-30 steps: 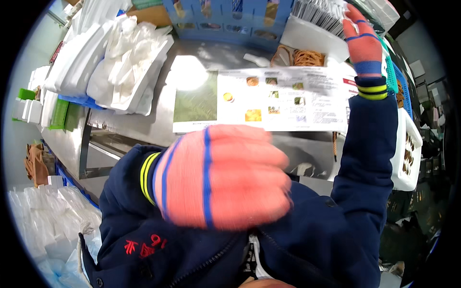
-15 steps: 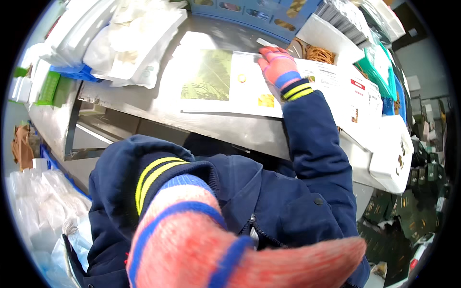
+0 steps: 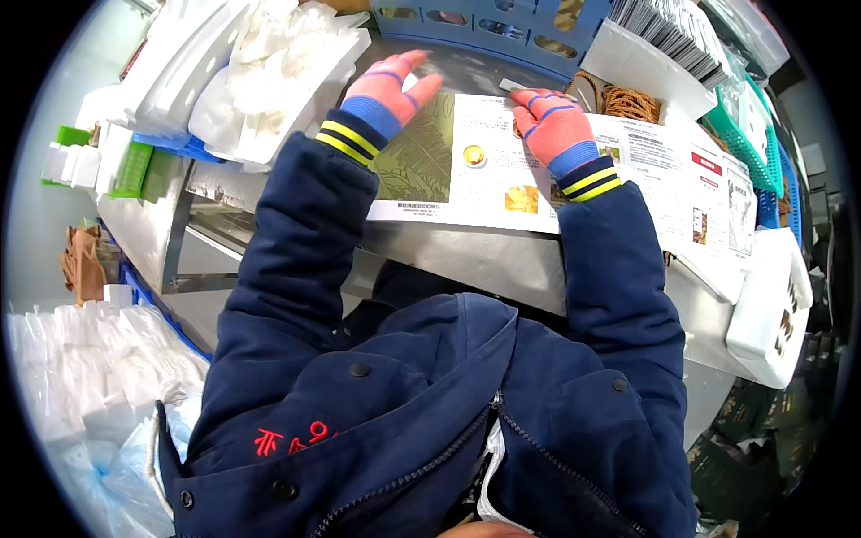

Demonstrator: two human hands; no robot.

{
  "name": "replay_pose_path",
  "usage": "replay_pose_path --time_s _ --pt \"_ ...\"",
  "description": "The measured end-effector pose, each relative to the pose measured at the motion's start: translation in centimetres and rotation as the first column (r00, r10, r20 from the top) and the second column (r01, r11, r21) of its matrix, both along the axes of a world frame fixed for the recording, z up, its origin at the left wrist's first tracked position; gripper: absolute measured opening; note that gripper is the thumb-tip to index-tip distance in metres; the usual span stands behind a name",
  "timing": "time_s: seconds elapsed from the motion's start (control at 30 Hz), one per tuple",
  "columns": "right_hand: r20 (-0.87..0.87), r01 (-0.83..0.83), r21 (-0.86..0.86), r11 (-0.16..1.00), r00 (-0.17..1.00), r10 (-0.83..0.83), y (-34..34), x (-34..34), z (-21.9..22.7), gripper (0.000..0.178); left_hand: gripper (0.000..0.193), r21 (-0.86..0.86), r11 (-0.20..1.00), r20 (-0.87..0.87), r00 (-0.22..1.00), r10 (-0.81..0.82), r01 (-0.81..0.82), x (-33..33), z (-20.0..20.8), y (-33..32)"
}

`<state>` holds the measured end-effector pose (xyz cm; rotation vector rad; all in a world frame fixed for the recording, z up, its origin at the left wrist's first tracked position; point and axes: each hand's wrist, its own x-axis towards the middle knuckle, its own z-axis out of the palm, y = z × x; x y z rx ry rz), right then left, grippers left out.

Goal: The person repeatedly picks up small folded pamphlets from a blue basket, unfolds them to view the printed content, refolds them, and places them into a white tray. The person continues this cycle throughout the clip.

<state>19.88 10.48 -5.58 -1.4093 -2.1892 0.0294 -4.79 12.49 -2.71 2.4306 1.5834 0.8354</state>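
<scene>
A printed sheet (image 3: pixel 489 193) with a green leaf picture and small food photos lies flat on the metal table (image 3: pixel 475 255). Over its far left corner is my left hand (image 3: pixel 386 88), in a pink and blue knitted glove, thumb apart from the fingers and nothing seen in it. My right hand (image 3: pixel 552 130), gloved alike, rests on the sheet's far right part with its fingers stretched out. Just beyond those fingertips sits a small white strip (image 3: pixel 511 85). Other printed sheets (image 3: pixel 668 166) spread out to the right of this hand.
A blue slotted crate (image 3: pixel 489 34) stands at the back. White trays with plastic bags (image 3: pixel 282 72) occupy the far left. Brown cord (image 3: pixel 632 103), a stack of cards (image 3: pixel 673 31) and a teal basket (image 3: pixel 749 134) are at the right, with a white foam box (image 3: pixel 771 309) at the table's edge.
My left hand has gone from close before the camera to the sheet's far left corner. My right hand stays on the sheet. The view has shifted slightly.
</scene>
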Motion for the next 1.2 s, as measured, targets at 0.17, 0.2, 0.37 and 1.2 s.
replay_pose_path --time_s 0.17,0.2,0.37,1.2 --pt "-0.123 -0.035 0.159 0.987 0.991 0.055 -0.4 0.1 0.6 0.02 0.033 -0.344 0.924 0.509 0.86 0.034 0.168 -2.1 -3.3 1.0" --pt "-0.136 -0.031 0.211 0.977 0.989 0.061 -0.4 0.1 0.7 0.015 0.028 -0.41 0.905 0.52 0.845 0.127 0.117 -1.8 -2.1 0.4" --pt "-0.462 -0.036 0.205 0.978 0.878 0.129 -1.2 0.4 2.2 0.007 0.053 -0.305 0.723 0.906 0.422 0.02 0.62 -5.8 1.7 -1.0" --pt "-0.358 0.317 0.364 0.876 0.916 -0.183 0.7 2.6 3.5 0.008 0.059 0.335 0.159 0.941 -0.339 -0.002 0.929 -0.4 -0.9 1.9"
